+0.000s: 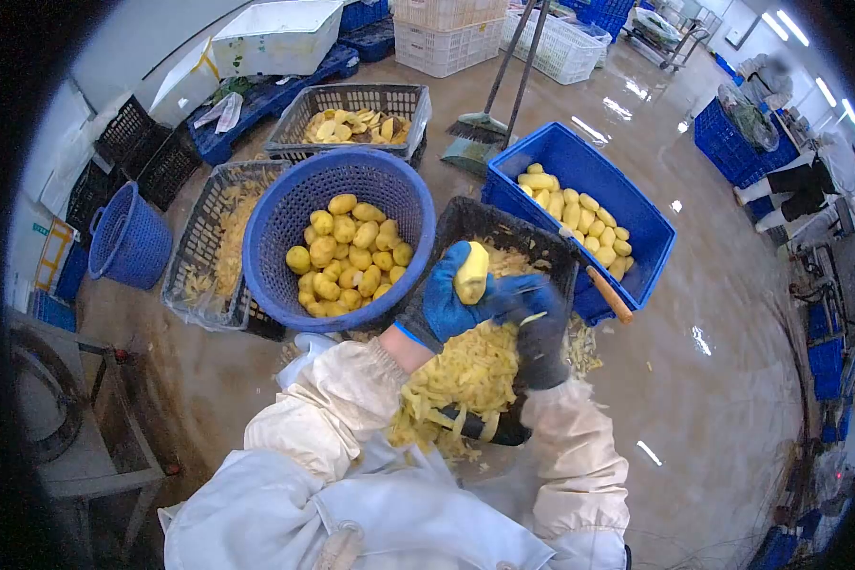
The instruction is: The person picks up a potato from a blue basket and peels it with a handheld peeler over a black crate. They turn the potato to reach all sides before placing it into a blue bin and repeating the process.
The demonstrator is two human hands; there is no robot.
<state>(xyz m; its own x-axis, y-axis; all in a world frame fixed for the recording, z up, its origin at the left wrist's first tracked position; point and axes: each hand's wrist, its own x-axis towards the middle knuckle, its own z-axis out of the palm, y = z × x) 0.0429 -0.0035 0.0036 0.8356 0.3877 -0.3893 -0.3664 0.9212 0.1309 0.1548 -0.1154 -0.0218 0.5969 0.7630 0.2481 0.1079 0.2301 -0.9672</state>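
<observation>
My left hand [448,296], in a blue glove, is closed around a pale yellow potato [471,274] that looks largely peeled. Close on its right is my right hand [532,328], in a dark glove and smeared by motion. Its fingers are curled toward the potato around something too blurred to make out, and a thin pale strip [533,318] shows beside them. Below both hands, potato peelings [475,370] fill and spill over a black crate [467,217]. Unpeeled potatoes [351,252] lie in a round blue basket [268,180] to the left.
Peeled potatoes [584,220] sit in a blue bin [648,249] at right, with a wooden-handled tool [610,294] at its near edge. Black crates [285,142] with scraps stand behind the basket. A broom [480,126] and dustpan [467,155] stand beyond. The floor [722,380] looks wet.
</observation>
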